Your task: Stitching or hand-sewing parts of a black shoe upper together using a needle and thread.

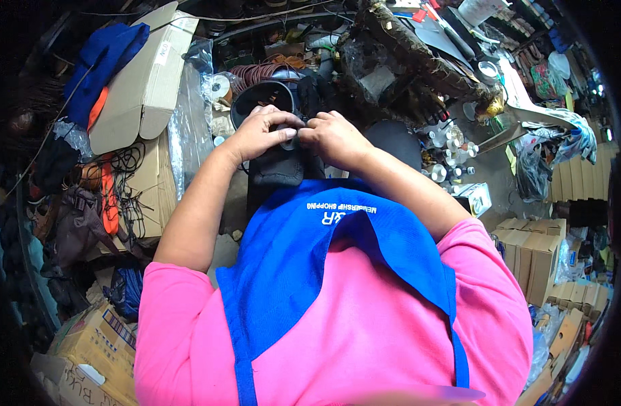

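My two hands meet above my lap, close in front of a blue apron [277, 271]. With its fingers bent, my left hand [264, 132] pinches at a small dark spot beside my right hand. My right hand [334, 139] is closed too, its fingertips almost touching those of the left. What lies between the fingertips is too small and covered to name. Just beyond the left hand is a black, round-rimmed, hollow thing [256, 97]. Below the hands rests a dark, padded-looking black piece [278, 166]; its kind is unclear.
Flattened cardboard [145, 88] leans at the left, near tangled black cords [131, 162]. A cluttered bench [419, 51] stands at the far right, with small bottles [452, 149] below it. Cardboard boxes [530, 254] stand at the right, and another carton [97, 348] at the lower left.
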`<action>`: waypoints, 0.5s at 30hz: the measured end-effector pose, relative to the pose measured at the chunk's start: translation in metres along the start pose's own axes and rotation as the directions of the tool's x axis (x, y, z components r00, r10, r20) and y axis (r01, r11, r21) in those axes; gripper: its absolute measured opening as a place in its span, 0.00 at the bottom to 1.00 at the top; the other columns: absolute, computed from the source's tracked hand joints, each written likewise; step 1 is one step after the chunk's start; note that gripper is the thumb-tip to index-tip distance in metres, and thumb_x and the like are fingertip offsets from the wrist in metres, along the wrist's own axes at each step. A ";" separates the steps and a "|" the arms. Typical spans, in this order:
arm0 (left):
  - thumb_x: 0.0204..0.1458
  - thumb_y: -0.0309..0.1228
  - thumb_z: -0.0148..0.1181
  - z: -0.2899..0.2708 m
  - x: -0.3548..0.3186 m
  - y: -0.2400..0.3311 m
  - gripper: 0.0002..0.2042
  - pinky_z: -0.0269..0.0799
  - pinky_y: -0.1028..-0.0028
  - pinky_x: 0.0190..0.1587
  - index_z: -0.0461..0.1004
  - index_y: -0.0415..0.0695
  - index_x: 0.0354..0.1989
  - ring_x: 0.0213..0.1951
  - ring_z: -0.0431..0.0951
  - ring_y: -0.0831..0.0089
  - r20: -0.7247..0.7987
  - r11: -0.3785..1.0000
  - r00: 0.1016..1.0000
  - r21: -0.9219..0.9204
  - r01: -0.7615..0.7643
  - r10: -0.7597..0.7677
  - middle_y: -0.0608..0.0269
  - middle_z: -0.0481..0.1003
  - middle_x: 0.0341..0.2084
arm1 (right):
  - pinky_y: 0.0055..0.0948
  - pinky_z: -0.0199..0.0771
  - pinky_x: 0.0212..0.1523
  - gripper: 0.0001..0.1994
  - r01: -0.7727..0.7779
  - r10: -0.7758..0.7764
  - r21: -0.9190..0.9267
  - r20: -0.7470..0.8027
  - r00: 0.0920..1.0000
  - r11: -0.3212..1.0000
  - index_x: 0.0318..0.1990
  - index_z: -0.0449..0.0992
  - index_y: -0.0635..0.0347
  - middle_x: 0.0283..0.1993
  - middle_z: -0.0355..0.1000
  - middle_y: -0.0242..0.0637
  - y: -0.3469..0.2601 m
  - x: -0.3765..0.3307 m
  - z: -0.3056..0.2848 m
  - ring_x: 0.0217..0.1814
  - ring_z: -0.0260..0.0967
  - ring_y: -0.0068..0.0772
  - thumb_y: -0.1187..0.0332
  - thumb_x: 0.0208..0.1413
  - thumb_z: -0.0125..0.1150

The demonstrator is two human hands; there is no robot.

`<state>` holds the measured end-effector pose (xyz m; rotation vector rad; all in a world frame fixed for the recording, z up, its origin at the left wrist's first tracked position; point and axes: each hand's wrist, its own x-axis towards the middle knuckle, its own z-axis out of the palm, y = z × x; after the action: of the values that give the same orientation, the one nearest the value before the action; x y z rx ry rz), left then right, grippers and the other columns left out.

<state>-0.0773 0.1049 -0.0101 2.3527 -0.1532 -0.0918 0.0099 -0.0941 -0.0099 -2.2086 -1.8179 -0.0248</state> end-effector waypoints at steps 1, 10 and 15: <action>0.50 0.39 0.56 0.001 0.001 -0.001 0.16 0.56 0.64 0.57 0.75 0.54 0.48 0.49 0.64 0.62 0.008 0.999 1.000 -0.032 0.015 -0.015 0.62 0.71 0.40 | 0.36 0.64 0.41 0.05 0.004 -0.005 0.027 0.034 0.999 1.000 0.31 0.73 0.50 0.31 0.70 0.34 0.004 -0.002 -0.002 0.40 0.68 0.38 0.67 0.44 0.56; 0.39 0.36 0.70 0.018 0.012 -0.032 0.34 0.68 0.67 0.43 0.60 0.51 0.58 0.41 0.72 0.67 -0.162 0.938 0.985 -0.348 0.005 -0.065 0.55 0.71 0.38 | 0.36 0.63 0.44 0.06 -0.059 0.079 -0.145 0.134 0.988 0.988 0.33 0.72 0.52 0.34 0.72 0.33 -0.003 -0.011 -0.015 0.42 0.69 0.37 0.69 0.45 0.54; 0.46 0.40 0.65 0.009 0.016 -0.017 0.16 0.68 0.73 0.39 0.73 0.36 0.30 0.31 0.74 0.74 -0.022 0.959 0.988 -0.245 0.143 -0.153 0.63 0.74 0.23 | 0.39 0.61 0.44 0.07 -0.059 0.104 -0.193 0.232 0.967 0.979 0.35 0.72 0.54 0.29 0.74 0.34 -0.019 0.002 -0.009 0.38 0.72 0.37 0.68 0.48 0.51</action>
<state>-0.0606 0.1089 -0.0288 2.1163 0.0530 -0.1280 -0.0066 -0.0907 0.0029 -2.5110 -1.9148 0.1005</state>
